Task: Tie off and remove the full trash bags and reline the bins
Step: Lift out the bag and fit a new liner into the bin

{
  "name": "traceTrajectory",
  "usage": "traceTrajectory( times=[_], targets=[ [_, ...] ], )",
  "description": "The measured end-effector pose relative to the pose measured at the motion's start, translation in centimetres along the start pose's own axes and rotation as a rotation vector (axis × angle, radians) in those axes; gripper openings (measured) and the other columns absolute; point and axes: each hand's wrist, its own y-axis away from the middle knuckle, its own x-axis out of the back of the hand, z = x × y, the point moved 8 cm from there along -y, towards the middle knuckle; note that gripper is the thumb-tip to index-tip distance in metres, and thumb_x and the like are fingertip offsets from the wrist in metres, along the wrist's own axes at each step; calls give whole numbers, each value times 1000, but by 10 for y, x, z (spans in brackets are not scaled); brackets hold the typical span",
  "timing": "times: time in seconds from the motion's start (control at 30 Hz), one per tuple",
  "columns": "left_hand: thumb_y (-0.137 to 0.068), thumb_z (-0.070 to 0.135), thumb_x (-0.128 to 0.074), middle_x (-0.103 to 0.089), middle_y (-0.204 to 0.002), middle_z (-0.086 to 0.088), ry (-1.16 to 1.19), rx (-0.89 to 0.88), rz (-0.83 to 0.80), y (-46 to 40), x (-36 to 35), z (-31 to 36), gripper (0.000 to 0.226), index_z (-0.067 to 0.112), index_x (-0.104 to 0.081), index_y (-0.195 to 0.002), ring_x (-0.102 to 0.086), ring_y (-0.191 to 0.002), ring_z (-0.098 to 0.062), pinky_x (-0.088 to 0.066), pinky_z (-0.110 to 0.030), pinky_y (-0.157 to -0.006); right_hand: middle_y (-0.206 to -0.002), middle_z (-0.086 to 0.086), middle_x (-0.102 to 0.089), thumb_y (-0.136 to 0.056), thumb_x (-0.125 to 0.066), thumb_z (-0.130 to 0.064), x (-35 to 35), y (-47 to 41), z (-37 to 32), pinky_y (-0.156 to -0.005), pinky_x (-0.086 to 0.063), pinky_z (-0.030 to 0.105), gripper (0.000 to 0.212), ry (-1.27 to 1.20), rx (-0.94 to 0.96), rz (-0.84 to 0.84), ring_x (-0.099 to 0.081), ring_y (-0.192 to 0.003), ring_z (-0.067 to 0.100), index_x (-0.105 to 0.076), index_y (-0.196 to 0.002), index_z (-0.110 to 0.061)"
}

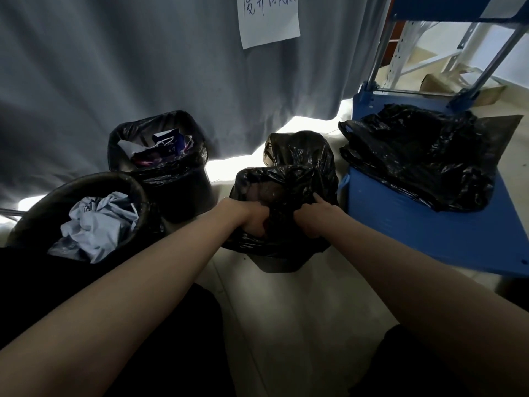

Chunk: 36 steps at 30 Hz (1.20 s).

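Both bare forearms stretched forward and down toward the middle bin [279, 265] on the floor [300, 325]. Left hand [254, 220] curled, fingers bunching the near-left edge of the black trash bag [289, 179] that lines that bin; grip closed tight on the plastic. Right hand [310, 220] just beside it, knuckles up, fingers pinching a fold of the same bag at its near-right edge, forefinger pointing up along the film. Bag mouth gathered between and above the two grips, its far side standing up in a loose peak behind the hands, brownish contents dimly visible through the plastic.

To the left, a second lined bin [171, 173] holding papers and wrappers, and nearer, a third bin [51, 204] with crumpled pale-blue material on top. To the right, loose black bags [423, 156] heaped on a blue cart [429, 239]. Behind, a grey curtain [114, 67] with a handwritten paper note [269, 21] stuck to it.
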Motion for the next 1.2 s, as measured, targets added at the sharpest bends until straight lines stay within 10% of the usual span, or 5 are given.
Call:
traceTrajectory(
  times=[0.27,0.57,0.87,1.0,1.2],
  targets=[
    [-94,66,-29,-32,-157,2,-426,166,-90,0,-19,-15,68,29,-32,-151,-20,-148,-21,-5,-45,-121,-141,10,-53,-96,-46,-36,8,7,14,-119,6,56,42,99,-116,144,-23,-145,30,-56,-133,-19],
    [-92,51,-42,-35,-153,-6,-367,133,426,17,37,-16,60,16,-49,-140,-24,-144,-25,-10,-43,-120,-137,6,-52,-91,-50,-29,42,25,16,-119,-3,55,36,-53,-144,512,-30,-138,29,-63,-122,-17],
    [-96,56,-34,-14,-162,-10,-549,363,249,18,23,-39,76,12,-16,-155,1,-150,-34,6,-53,-119,-163,11,-5,-96,-49,-30,6,31,38,-121,-5,53,59,-116,-242,310,0,-150,30,-33,-149,-8],
    [-93,37,-42,-51,-132,-7,-455,121,552,9,52,2,47,16,-51,-135,-44,-127,-27,-28,-42,-112,-160,9,-16,-94,-53,-25,11,31,36,-120,-3,54,49,-174,-206,378,0,-150,30,-47,-139,-9],
    [-95,35,-48,-27,-158,-3,-432,-197,436,-30,42,46,56,16,-40,-146,-33,-140,-21,-27,-35,-114,-162,16,9,-92,-56,-16,3,34,42,-116,-22,51,35,-370,-226,366,-4,-149,35,-54,-125,-5]
  ],
)
